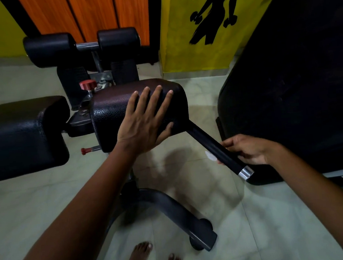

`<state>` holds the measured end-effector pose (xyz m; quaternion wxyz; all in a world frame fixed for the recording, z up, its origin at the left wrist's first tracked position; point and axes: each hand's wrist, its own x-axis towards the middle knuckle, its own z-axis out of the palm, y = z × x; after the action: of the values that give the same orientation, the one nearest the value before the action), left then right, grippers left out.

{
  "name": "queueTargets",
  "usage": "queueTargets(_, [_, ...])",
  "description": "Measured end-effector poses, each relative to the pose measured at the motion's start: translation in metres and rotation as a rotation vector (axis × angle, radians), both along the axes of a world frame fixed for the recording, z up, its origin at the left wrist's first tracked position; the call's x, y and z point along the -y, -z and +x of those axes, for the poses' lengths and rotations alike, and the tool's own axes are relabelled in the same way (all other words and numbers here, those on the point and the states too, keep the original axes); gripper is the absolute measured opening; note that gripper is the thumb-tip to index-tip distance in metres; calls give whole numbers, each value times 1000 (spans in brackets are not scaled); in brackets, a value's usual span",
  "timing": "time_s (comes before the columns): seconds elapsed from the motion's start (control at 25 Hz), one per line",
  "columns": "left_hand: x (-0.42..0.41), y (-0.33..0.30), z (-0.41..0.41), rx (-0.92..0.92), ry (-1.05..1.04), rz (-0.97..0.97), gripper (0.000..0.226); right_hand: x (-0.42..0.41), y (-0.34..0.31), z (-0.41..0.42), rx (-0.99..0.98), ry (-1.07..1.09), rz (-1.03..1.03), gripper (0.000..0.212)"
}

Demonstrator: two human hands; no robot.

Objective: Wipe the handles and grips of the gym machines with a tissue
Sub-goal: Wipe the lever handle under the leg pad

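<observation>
A: What is nearest to the camera?

B: Two bare feet (154,258) on the pale tiled floor (256,225); just above them, the dark curved base foot (173,213) of the gym bench.

A: And the hands?

B: The right hand (248,150) has its fingers curled around the black handle (215,147) near its chrome end cap (246,172); a white tissue (210,157) shows at the lower side of the handle, pressed between hand and grip; only a small part of it is visible. The left hand (145,119) lies flat with straight, spread fingers on the dark leather pad (111,110); the thumb rests along the near edge; it holds nothing.

A: What is farther away?

B: To the left, a second black pad (19,135); between the pads, a red knob (87,84); behind it, two black roller cushions (81,44); then the yellow wall (180,47) with a black silhouette (212,13) holding dumbbells, and orange wood panels (95,12). At right, a large black padded shape (296,79); I cannot tell what it is.
</observation>
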<state>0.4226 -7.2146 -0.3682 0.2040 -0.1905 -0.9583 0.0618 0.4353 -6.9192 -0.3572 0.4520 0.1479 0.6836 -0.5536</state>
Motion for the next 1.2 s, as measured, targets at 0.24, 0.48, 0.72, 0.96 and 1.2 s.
queueTargets(0.24, [-1,-1,0,-12,2,-6,71,20,-17,0,-513,127,214,31])
queueTargets(0.48, [-1,0,0,-20,2,-13,71,29,-3,38,-1279,-421,436,38])
queueTargets(0.72, [1,0,1,-2,-8,-12,72,32,1,26,-1218,-189,558,29])
queueTargets(0.96, [-1,-1,0,-11,3,-11,71,9,-8,55,-1484,-411,484,32])
queueTargets(1.2, [-1,-2,1,-19,-1,-19,72,25,-7,47,-1407,-387,444,29])
